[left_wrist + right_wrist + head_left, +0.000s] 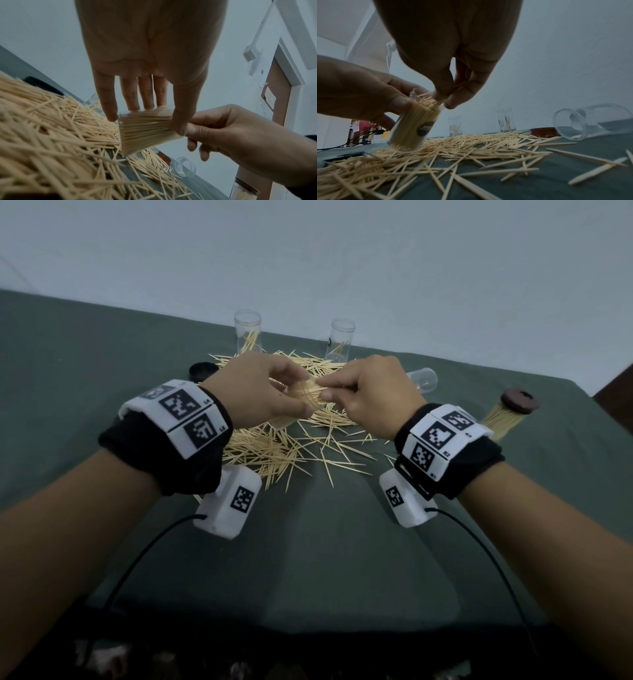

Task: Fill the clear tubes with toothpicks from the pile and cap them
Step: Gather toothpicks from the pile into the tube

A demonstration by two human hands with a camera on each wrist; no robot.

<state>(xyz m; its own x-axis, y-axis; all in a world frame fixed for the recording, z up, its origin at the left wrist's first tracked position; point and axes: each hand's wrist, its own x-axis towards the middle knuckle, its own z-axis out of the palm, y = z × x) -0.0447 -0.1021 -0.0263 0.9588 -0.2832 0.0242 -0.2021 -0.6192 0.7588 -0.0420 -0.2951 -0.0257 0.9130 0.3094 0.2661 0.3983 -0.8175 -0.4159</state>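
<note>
While the left hand (258,386) grips one packed clear tube (412,125) tilted over the toothpick pile (284,446), the right hand (373,395) pinches toothpicks at its mouth. Two upright tubes (247,335) stand far; one empty tube (423,380) lies right, beside one capped tube (507,417).

Left arm: I reach it forward from the lower left, forearm bare, wrist raised above the table.
Left hand (255,386): palm turned to the right; my thumb and fingers are curled round a tilted tube full of toothpicks (412,127).
Right arm: it comes in from the lower right, the wrist at about the same height.
Right hand (371,397): thumb and forefinger are pinched on a few toothpicks at the tube's mouth; the other fingers are loosely curled under.
Both hands: close together, nearly touching.
</note>
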